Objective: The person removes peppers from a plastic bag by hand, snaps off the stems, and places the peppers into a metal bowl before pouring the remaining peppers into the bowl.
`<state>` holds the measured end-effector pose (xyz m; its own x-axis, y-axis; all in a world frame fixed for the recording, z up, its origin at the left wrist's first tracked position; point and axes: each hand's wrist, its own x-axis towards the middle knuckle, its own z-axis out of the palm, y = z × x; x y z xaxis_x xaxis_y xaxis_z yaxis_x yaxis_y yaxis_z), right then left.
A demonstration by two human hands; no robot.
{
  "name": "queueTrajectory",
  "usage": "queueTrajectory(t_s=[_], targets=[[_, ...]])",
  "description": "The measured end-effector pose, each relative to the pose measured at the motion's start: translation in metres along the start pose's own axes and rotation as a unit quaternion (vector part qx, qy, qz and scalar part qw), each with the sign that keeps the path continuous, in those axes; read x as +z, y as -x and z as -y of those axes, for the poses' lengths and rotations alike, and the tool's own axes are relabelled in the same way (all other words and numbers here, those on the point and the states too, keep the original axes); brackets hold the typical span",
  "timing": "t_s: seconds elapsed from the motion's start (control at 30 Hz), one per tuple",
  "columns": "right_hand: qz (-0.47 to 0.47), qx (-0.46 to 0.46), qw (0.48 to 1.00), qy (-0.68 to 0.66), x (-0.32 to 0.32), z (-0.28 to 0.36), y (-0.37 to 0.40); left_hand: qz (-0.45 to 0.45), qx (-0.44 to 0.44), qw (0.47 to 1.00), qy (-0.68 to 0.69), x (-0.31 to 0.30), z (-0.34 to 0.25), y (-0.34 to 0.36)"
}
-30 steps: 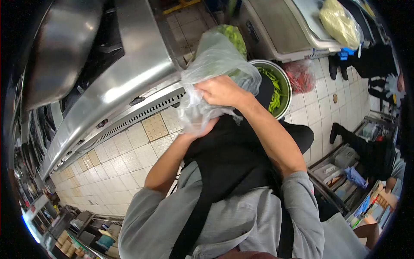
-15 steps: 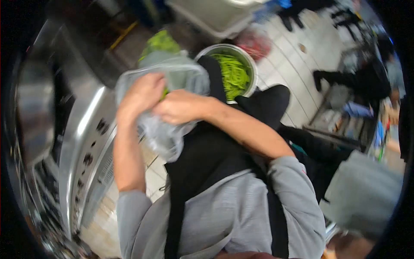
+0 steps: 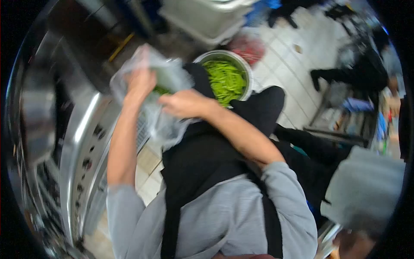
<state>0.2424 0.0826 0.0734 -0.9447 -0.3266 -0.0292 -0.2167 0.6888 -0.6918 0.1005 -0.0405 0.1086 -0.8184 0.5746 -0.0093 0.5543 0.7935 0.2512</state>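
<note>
A clear plastic bag is bunched in front of me, with some green pieces showing in its mouth. My left hand is at the bag's far left side, partly behind the plastic; its fingers are blurred and covered. My right hand is closed at the bag's near right edge, gripping the plastic, its thumb side close to the green pieces. Just beyond my knee stands a round metal bowl holding many long green pods, perhaps beans or peppers.
A stainless steel stove front with knobs runs along my left. Pale plastic tubs stand ahead, near a red bag. A low rack and a grey bin-like object are on the right. Other people's dark-clothed legs show there.
My hands were together over the bag and have moved apart. The left hand went up and forward, lifting the plastic around it; the right shifted slightly forward.
</note>
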Motion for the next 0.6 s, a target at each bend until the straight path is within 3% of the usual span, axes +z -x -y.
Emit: queueTrajectory(t_s=[0.03,0.07,0.13,0.17,0.23,0.27,0.3,0.33,0.43,0.5,0.53,0.6], targets=[[-0.026,0.008,0.999,0.022,-0.011,0.003,0.002,-0.064,0.057,0.995,0.059,0.013,0.026,-0.023],[-0.052,0.004,0.998,0.020,-0.023,0.006,-0.001,-0.068,0.020,0.997,0.017,-0.006,0.011,-0.026],[-0.099,-0.004,0.995,0.028,-0.041,0.010,-0.007,-0.151,0.058,0.987,0.005,-0.010,0.017,-0.045],[-0.125,-0.010,0.991,0.038,-0.048,0.010,-0.010,-0.154,0.037,0.987,0.004,-0.025,0.008,-0.045],[-0.108,-0.009,0.993,0.040,-0.049,0.006,-0.011,-0.255,0.137,0.957,-0.036,-0.023,0.015,-0.047],[-0.086,0.004,0.996,0.032,-0.043,-0.001,-0.009,-0.251,0.134,0.958,-0.039,-0.018,0.014,-0.046],[-0.062,0.019,0.998,0.023,-0.036,-0.011,-0.006,-0.079,0.094,0.991,-0.048,-0.015,0.007,-0.040],[-0.021,0.037,0.998,0.045,-0.028,-0.022,-0.002,0.099,0.050,0.992,-0.053,-0.010,0.001,-0.032],[0.011,0.095,0.993,0.069,-0.020,-0.052,0.012,0.175,0.081,0.980,-0.057,0.039,0.010,-0.009],[-0.057,0.097,0.991,0.072,-0.033,-0.071,0.023,0.358,0.051,0.920,-0.152,0.064,0.028,0.002],[-0.046,0.135,0.987,0.078,-0.048,-0.073,0.024,0.364,0.049,0.918,-0.151,0.067,0.029,0.003],[-0.094,0.150,0.981,0.073,-0.063,-0.092,0.029,0.475,0.038,0.838,-0.267,0.069,0.033,-0.001]])
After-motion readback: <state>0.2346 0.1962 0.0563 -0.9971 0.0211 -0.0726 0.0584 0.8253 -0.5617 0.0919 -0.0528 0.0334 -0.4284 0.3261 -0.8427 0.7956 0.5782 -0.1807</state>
